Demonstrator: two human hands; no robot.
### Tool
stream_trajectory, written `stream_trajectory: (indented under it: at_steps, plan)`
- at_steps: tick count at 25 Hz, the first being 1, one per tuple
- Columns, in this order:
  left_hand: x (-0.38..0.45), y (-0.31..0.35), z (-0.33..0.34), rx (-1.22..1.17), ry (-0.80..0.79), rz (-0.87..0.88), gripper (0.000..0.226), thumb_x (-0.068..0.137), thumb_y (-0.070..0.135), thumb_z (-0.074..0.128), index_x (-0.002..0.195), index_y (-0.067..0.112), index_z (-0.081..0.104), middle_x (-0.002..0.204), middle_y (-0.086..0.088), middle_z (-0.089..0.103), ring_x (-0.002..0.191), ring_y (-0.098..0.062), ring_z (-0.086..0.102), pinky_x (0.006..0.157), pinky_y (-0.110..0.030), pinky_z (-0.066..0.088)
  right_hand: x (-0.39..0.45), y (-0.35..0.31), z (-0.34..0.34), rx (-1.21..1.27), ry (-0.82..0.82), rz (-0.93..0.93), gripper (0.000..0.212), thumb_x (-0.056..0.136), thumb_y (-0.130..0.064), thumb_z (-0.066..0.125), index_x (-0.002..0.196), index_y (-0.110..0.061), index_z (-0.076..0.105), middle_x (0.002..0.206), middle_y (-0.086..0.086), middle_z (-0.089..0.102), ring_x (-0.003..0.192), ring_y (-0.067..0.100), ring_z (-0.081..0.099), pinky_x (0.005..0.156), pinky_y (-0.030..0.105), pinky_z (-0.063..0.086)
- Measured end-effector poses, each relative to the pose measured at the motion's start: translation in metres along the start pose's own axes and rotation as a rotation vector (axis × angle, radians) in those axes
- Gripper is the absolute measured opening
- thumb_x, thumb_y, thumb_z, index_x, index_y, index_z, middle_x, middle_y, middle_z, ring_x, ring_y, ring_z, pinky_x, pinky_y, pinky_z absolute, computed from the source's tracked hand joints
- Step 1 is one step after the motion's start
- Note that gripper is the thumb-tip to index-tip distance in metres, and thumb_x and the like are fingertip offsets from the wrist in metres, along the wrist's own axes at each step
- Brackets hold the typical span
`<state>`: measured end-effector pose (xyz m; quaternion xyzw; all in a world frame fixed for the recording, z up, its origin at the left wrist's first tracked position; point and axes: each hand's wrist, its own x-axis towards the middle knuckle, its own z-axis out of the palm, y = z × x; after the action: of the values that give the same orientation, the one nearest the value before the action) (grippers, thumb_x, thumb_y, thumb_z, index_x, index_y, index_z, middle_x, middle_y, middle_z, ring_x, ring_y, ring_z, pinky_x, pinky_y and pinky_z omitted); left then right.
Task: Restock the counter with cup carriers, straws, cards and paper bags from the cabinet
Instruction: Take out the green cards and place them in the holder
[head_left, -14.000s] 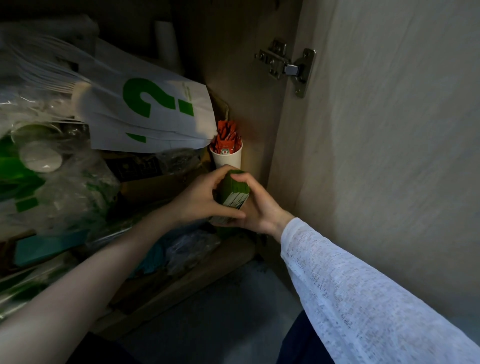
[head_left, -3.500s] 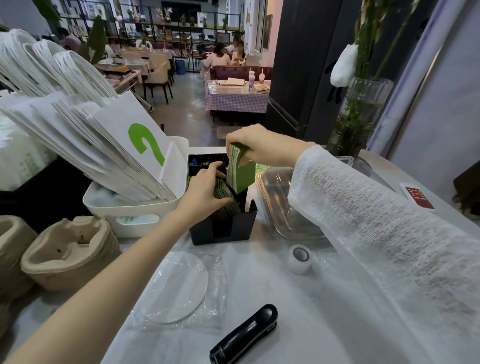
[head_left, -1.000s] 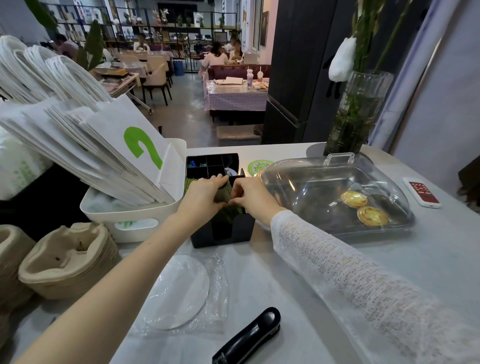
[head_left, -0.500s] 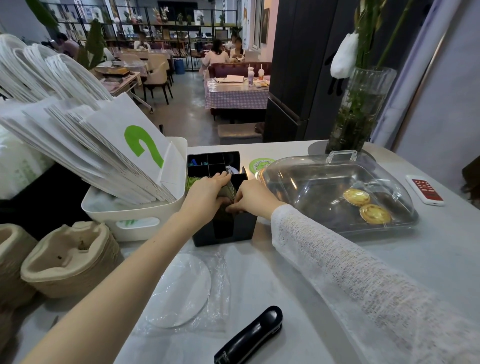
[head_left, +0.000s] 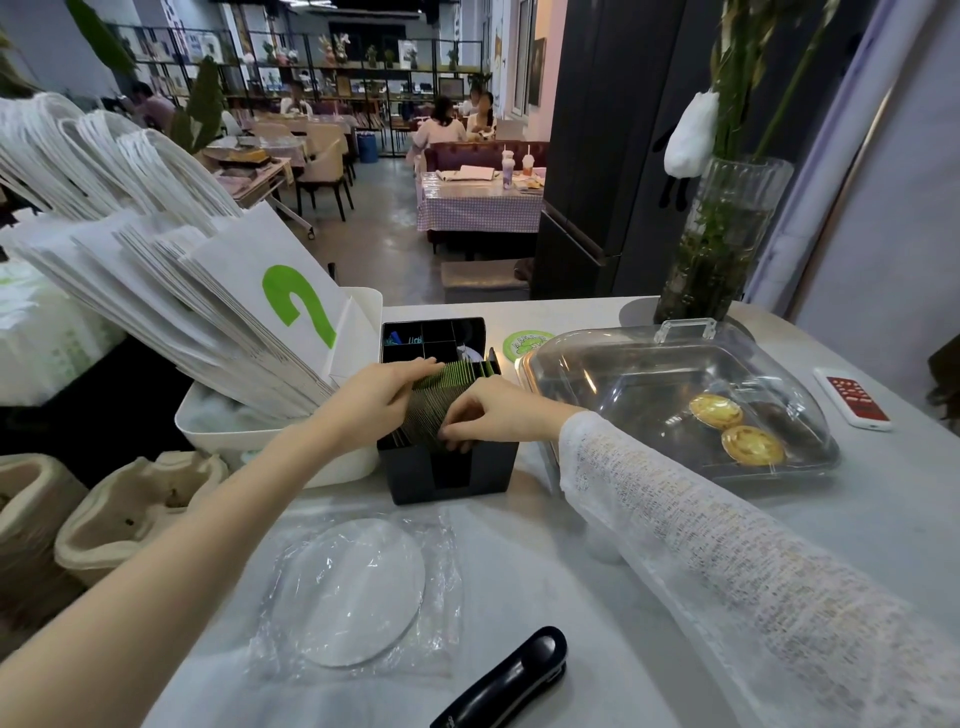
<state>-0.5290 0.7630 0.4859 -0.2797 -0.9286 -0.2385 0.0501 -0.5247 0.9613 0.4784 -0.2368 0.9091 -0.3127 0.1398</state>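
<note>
Right now the fingers (head_left: 457, 442) of the right hand (head_left: 498, 415) pinch the near end of the green cards (head_left: 441, 400); the left hand (head_left: 374, 397) lies curled over the row's left side. Cards stand on edge in the black card holder (head_left: 452, 470), their row running away from the person, both hands equally close. Around it, the white table (head_left: 571, 561), the paper bags (head_left: 218, 291) to the left and a café behind.

the cards (head_left: 451, 391) are dark green with pale edges, standing in a black holder (head_left: 451, 474). the paper bags (head_left: 218, 291) are white, the front one printed with a bright green mark. their tub (head_left: 363, 312) is white. the cup carriers (head_left: 130, 512) are beige pulp. the desk (head_left: 571, 597) is pale grey. the sleeve (head_left: 727, 551) is white open knit. two tarts (head_left: 735, 428) are golden yellow under a clear cover (head_left: 675, 379). the stapler (head_left: 511, 680) is glossy black.
</note>
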Motion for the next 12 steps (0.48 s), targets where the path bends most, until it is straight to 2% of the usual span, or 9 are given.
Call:
stream_trajectory:
  at_steps: [2, 6, 12]
  plan:
    - [0.0007, 0.0013, -0.0011, -0.046, -0.089, 0.008, 0.062, 0.088, -0.010, 0.036, 0.144, 0.015, 0.046, 0.152, 0.002, 0.040, 0.144, -0.011, 0.031, 0.120, -0.022, 0.017, 0.0038, -0.0027, 0.0025, -0.044, -0.023, -0.015, 0.022, 0.093, -0.015, 0.060, 0.108, -0.010, 0.075, 0.097, 0.003, 0.077, 0.084, 0.012, 0.073, 0.090, 0.024, 0.056]
    - [0.0063, 0.0017, -0.0026, -0.097, -0.189, 0.025, 0.070, 0.085, -0.009, 0.037, 0.148, 0.021, 0.039, 0.157, 0.007, 0.030, 0.147, -0.007, 0.020, 0.119, -0.020, 0.010, 0.0081, -0.0057, 0.0043, -0.115, -0.023, -0.012, 0.031, 0.090, -0.007, 0.055, 0.116, -0.012, 0.071, 0.110, 0.001, 0.074, 0.103, 0.011, 0.067, 0.097, 0.027, 0.052]
    - [0.0089, 0.0027, -0.0055, -0.060, -0.294, 0.020, 0.078, 0.074, 0.017, 0.030, 0.151, 0.031, 0.030, 0.158, 0.015, 0.023, 0.148, -0.003, 0.014, 0.120, -0.022, 0.009, 0.0085, -0.0060, 0.0099, -0.099, 0.010, 0.020, 0.036, 0.090, -0.002, 0.049, 0.119, -0.010, 0.069, 0.115, 0.004, 0.072, 0.110, 0.015, 0.065, 0.101, 0.032, 0.050]
